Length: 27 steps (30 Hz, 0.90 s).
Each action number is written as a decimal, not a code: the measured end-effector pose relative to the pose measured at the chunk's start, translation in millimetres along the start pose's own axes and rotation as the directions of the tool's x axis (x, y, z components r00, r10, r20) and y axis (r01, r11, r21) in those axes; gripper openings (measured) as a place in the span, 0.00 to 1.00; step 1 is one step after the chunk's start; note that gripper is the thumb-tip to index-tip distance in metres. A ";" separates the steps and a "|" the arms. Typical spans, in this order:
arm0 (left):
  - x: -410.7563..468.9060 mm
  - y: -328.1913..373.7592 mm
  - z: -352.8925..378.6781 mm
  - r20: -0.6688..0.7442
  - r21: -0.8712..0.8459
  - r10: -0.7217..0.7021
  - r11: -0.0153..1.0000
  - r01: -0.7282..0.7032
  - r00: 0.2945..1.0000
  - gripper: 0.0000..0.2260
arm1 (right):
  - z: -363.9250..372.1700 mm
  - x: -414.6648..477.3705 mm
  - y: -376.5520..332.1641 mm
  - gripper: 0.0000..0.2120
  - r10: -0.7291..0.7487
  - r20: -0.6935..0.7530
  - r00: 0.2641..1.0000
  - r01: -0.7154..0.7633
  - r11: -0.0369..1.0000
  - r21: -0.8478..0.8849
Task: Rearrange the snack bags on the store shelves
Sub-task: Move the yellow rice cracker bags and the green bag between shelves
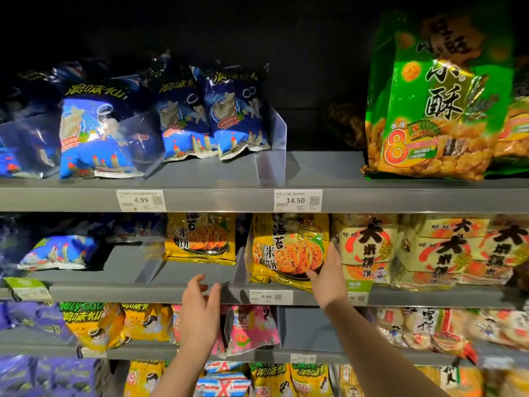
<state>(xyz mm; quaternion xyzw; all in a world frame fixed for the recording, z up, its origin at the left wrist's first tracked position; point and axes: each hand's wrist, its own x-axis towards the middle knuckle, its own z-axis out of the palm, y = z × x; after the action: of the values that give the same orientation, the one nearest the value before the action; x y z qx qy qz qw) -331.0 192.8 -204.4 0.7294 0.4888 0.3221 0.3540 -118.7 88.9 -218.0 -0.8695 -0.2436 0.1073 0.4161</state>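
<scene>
My right hand (326,270) had its fingers closed on the lower right corner of the yellow rice-cracker bag (289,250), which stood at the front of the middle shelf (143,292). My left hand (199,308) hovered at the shelf edge, fingers spread, holding nothing. I judged I was mid-straightening; next, the left hand should steady the bag's other side.

Dim up top here, the back of the upper shelf (315,164) falling into near-black shadow. Light lands from the front, so glare sparkles off the green bag (435,110) and the clear divider (274,138). Centre is reasonably sharp (the price tags (297,200) read cleanly), but the lower corners smear into blur, and the shelf edges bow with wide-angle distortion. The blue bags (97,130) at far left go soft and murky.
</scene>
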 end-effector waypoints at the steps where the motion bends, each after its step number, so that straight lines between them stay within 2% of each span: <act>1: -1.2 -0.1 0.6 0.003 0.001 0.002 1.000 -0.002 1.000 0.19 | 2.3 -7.9 1.6 0.40 -0.035 -0.028 0.999 0.030 0.988 -0.148; 3: -3.8 -0.3 1.6 0.008 -0.004 0.011 1.000 -0.011 1.000 0.19 | 10.6 -23.2 8.7 0.39 -0.143 -0.132 0.981 0.076 0.906 -0.416; 6: -6.6 -1.7 0.4 0.014 -0.015 0.030 0.999 -0.029 0.999 0.19 | 22.9 -33.6 18.1 0.24 -0.262 -0.144 0.954 0.166 0.865 -0.473; 8: -6.3 -3.9 -2.0 0.009 -0.012 0.028 1.000 -0.028 1.000 0.19 | 27.3 -31.1 17.1 0.19 -0.251 0.002 0.968 0.216 0.832 -0.511; 13: -1.9 -9.8 -14.5 -0.023 0.005 0.003 1.000 -0.003 1.000 0.18 | 37.4 -20.6 6.0 0.24 -0.051 0.287 0.957 0.197 0.840 -0.506; 15: 0.9 -12.6 -19.6 -0.033 0.022 0.016 1.000 -0.015 0.999 0.18 | 41.0 -24.1 2.9 0.25 0.001 0.316 0.949 0.171 0.838 -0.517; 18: 7.6 -15.9 -23.4 -0.033 0.050 0.027 0.998 -0.025 0.999 0.18 | 47.7 -38.9 -7.1 0.22 -0.133 0.100 0.986 0.165 0.872 -0.461; 20: 14.1 -19.4 -24.2 -0.005 0.065 0.019 0.998 -0.019 1.000 0.18 | 52.9 -49.2 -22.3 0.19 -0.287 0.010 0.958 0.274 0.900 -0.340; 24: 36.9 -31.6 -23.9 0.079 0.082 -0.014 0.997 0.008 0.997 0.21 | 72.5 -71.0 -68.7 0.16 -0.478 0.113 0.871 0.490 0.859 -0.149; 27: 63.8 -47.6 -26.9 0.131 0.118 -0.019 0.993 0.004 0.991 0.27 | 107.5 -73.1 -100.0 0.17 -0.463 0.181 0.868 0.485 0.868 -0.106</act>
<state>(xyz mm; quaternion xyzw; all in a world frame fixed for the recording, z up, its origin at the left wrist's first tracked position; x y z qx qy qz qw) -356.0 271.2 -221.5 0.7658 0.4866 0.2420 0.3438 -256.8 177.0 -209.4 -0.8006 -0.4879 0.0481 0.3445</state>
